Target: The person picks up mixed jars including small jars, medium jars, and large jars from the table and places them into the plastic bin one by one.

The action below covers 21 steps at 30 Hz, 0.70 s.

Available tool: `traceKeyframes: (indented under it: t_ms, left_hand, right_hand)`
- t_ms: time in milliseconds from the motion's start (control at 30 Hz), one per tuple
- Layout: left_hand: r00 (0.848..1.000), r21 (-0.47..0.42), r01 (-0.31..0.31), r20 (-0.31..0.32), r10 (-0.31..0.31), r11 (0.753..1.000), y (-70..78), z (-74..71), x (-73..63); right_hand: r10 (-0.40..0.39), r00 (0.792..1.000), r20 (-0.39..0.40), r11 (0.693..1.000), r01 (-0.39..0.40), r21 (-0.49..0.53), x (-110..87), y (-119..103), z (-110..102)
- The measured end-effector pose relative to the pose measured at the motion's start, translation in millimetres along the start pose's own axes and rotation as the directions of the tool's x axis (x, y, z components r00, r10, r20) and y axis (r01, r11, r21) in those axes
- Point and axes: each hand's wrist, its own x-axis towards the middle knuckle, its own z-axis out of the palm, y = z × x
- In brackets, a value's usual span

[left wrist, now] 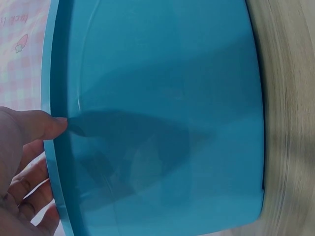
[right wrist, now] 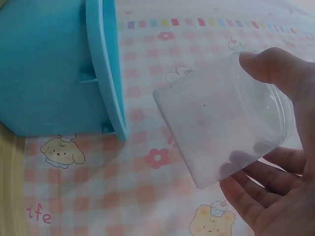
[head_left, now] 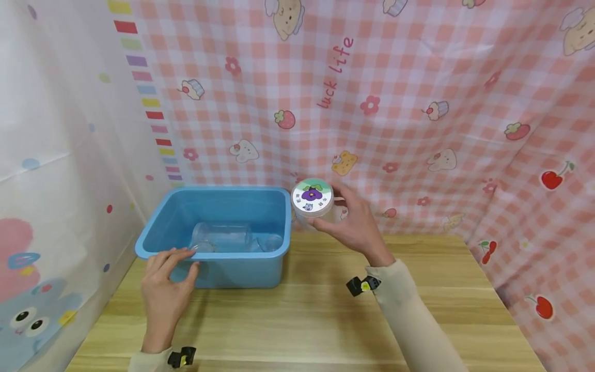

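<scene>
My right hand [head_left: 355, 219] holds a clear plastic jar [right wrist: 202, 123] in the air beside the right end of a blue plastic basin [head_left: 255, 271]. The jar's round lid [head_left: 312, 197] bears a white and green label with a purple picture. In the right wrist view the thumb lies on one side of the jar and the fingers on the other; its frosted body looks vacant. My left hand [head_left: 167, 289] grips the basin's front rim [left wrist: 59, 167], thumb outside and fingers over the edge. Inside the basin lie a clear jar [head_left: 223, 235] on its side and other clear pieces [head_left: 271, 242], partly hidden by the front wall.
The basin stands on a wooden table [head_left: 325, 320] toward the left and back. A pink checked cloth [head_left: 395, 62] hangs behind the table, and a white patterned cloth [head_left: 56, 155] hangs at the left.
</scene>
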Motion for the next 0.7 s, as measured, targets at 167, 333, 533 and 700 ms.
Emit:
traceKeyframes:
  t_ms: [167,333,533,700]
  left_hand:
    - [1.0,-0.003,0.003,0.001,-0.003,1.0,-0.8,0.2,0.0]
    - [1.0,0.001,0.002,0.003,-0.002,1.0,-0.1,0.3,0.4]
    - [1.0,0.006,0.01,0.007,-0.01,1.0,-1.0,-0.1,-0.4]
    - [1.0,0.01,0.012,0.008,-0.012,1.0,-2.5,-0.1,-0.7]
  right_hand:
    - [-0.021,1.0,0.019,0.999,0.021,-0.036,6.5,-4,-2]
    - [-0.016,0.998,0.054,0.998,0.019,-0.06,13.3,-10,-1]
    - [-0.002,0.994,0.114,0.995,0.013,-0.094,22.3,-16,2]
    - [0.005,0.986,0.165,0.989,0.02,-0.148,32.8,-22,6]
